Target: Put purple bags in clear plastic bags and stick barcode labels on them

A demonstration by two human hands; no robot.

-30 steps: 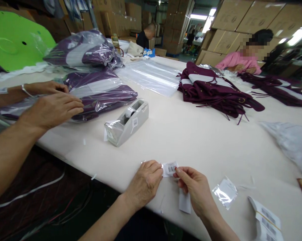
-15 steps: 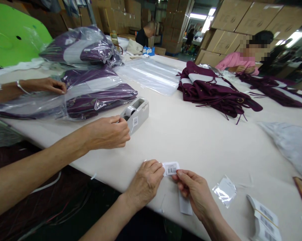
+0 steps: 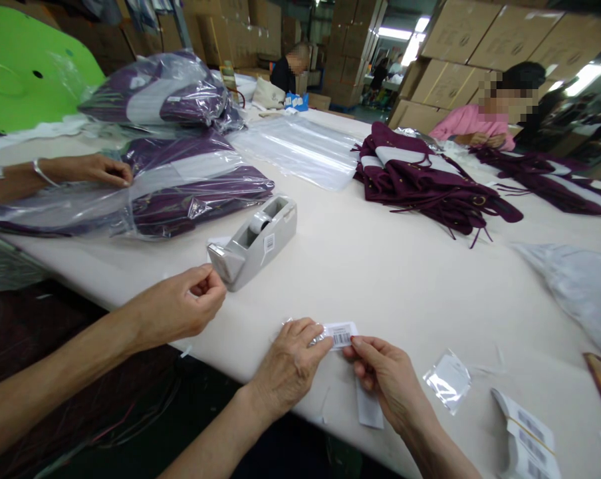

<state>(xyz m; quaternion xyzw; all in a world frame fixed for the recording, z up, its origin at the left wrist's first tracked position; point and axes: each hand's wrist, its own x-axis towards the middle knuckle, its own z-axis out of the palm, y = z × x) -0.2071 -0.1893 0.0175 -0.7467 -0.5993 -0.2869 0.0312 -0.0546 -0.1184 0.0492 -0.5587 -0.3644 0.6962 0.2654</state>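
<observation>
Barcode label point(image 3: 341, 336): right end pinched by right hand point(image 3: 386, 374)
Left hand point(image 3: 289, 364): laid over left end, grip cannot be told
Table point(image 3: 325, 259): near edge crossed by forearms point(image 3: 213, 432), open room shown toward maroon cloth point(image 3: 430, 185)

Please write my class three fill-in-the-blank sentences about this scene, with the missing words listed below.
1. Between the left hand and the right hand shows a white label with a striped ____.
2. The tape dispenser is coloured ____.
3. The person across the table at the right is dressed in ____.
Missing words: barcode; grey; pink.
</observation>
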